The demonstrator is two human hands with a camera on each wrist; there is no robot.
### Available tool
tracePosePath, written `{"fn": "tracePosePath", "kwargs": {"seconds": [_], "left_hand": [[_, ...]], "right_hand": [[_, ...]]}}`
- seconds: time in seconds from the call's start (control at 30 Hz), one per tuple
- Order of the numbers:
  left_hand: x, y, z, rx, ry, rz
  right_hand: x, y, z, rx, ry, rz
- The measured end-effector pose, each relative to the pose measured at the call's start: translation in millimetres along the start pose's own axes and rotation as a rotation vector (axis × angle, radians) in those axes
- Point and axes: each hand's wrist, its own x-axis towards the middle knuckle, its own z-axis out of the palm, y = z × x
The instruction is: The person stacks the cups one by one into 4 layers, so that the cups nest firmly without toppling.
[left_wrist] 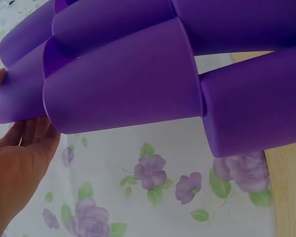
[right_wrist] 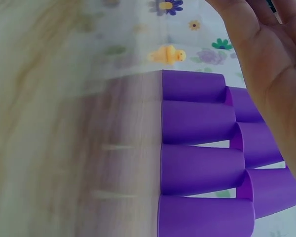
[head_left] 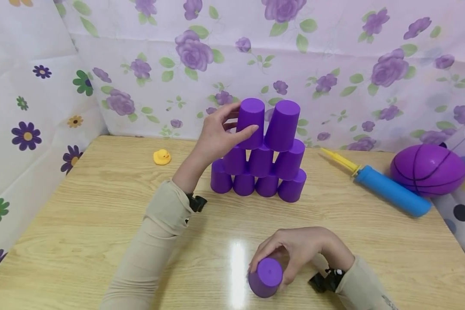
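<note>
Purple cups are stacked upside down in a three-row pyramid, with several in the bottom row (head_left: 244, 184), three in the middle row (head_left: 260, 161) and two on top. My left hand (head_left: 217, 135) grips the top-left cup (head_left: 252, 118), thumb across its front and fingers on its far left side. Beside it stands the top-right cup (head_left: 283, 125). Near the front of the table, my right hand (head_left: 298, 249) holds another upside-down purple cup (head_left: 269, 272) between thumb and fingers. The right wrist view shows part of that hand (right_wrist: 281, 84), but not its cup.
On the wooden table (head_left: 100, 224), a yellow rubber duck (head_left: 162, 157) sits left of the pyramid. To the right lie a blue and yellow hand pump (head_left: 391, 189) and a purple ball (head_left: 428, 169). A flowered cloth (head_left: 139, 43) hangs close behind the pyramid.
</note>
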Motion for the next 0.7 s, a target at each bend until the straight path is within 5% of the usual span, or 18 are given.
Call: {"fn": "tracePosePath", "kwargs": {"seconds": [0.27, 0.43, 0.7], "left_hand": [[3.2, -6.1, 9.7, -0.030, 0.001, 0.018], [3.9, -6.8, 10.0, -0.020, 0.003, 0.021], [-0.4, -5.8, 1.1, 0.002, 0.013, -0.007]], "right_hand": [[-10, -4, 3.2, -0.218, 0.037, -0.073], [-18, -12, 7.7, -0.303, 0.207, -0.154], [-25, -60, 11.0, -0.123, 0.393, -0.326]]}}
